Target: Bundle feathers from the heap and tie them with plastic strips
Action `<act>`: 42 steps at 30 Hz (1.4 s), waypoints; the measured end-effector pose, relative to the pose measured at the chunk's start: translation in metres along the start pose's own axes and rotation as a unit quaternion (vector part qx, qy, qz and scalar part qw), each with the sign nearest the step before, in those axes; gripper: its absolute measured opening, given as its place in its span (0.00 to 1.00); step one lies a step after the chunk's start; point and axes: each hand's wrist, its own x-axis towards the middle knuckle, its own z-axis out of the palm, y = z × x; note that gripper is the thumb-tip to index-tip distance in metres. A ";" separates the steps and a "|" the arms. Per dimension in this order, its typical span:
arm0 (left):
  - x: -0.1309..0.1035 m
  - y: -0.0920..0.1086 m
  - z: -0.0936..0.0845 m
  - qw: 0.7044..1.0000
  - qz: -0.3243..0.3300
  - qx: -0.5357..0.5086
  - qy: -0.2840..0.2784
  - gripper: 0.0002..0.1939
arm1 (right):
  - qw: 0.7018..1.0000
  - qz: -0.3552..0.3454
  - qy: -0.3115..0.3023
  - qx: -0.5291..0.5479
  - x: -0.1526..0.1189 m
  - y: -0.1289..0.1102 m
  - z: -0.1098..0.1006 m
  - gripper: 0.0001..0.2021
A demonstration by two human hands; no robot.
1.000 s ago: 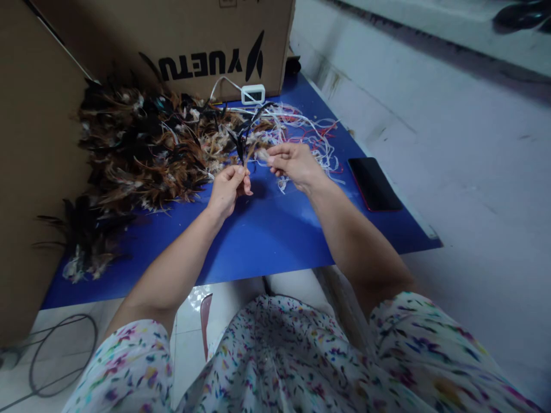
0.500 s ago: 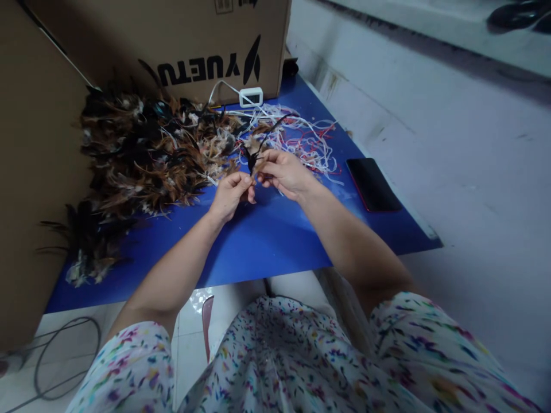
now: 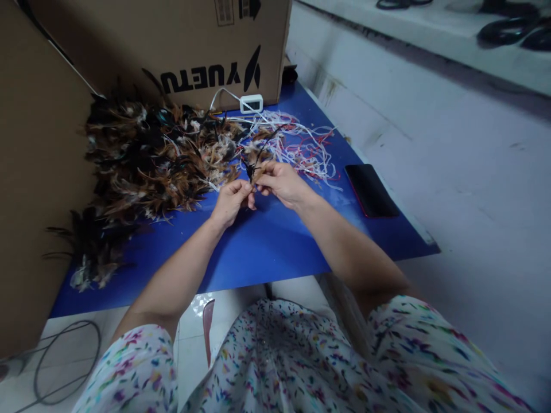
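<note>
I see a blue table (image 3: 275, 252), a feather heap (image 3: 146, 155) on its left, and near that the left hand (image 3: 231, 202) pinched closed on a black tuft (image 3: 250, 171), the right hand (image 3: 283, 183) beside it pinching a brown tuft (image 3: 257, 174)

A small bunch of black feathers (image 3: 250, 170) is held up above the middle of the worktop (image 3: 262, 246), tips pointing far, one long thin plume slanting right. A brown feather (image 3: 258, 174) sits against its right side.
</note>
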 end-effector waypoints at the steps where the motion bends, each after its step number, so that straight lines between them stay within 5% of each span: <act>1: 0.000 0.000 0.000 1.000 -0.001 -0.002 0.000 0.27 | 1.000 0.002 -0.001 0.002 0.000 0.000 0.000 0.07; 16: 0.000 -0.002 -0.004 1.000 -0.002 0.001 -0.017 0.25 | 0.999 -0.025 -0.025 -0.004 0.004 0.007 -0.005 0.10; 27: -0.002 -0.004 -0.003 1.000 -0.019 0.011 -0.003 0.26 | 0.992 0.095 -0.051 0.067 0.005 0.010 -0.013 0.12; 42: -0.001 -0.003 -0.007 0.999 -0.051 -0.007 -0.013 0.26 | 0.991 0.110 -0.035 0.060 0.006 0.013 -0.014 0.16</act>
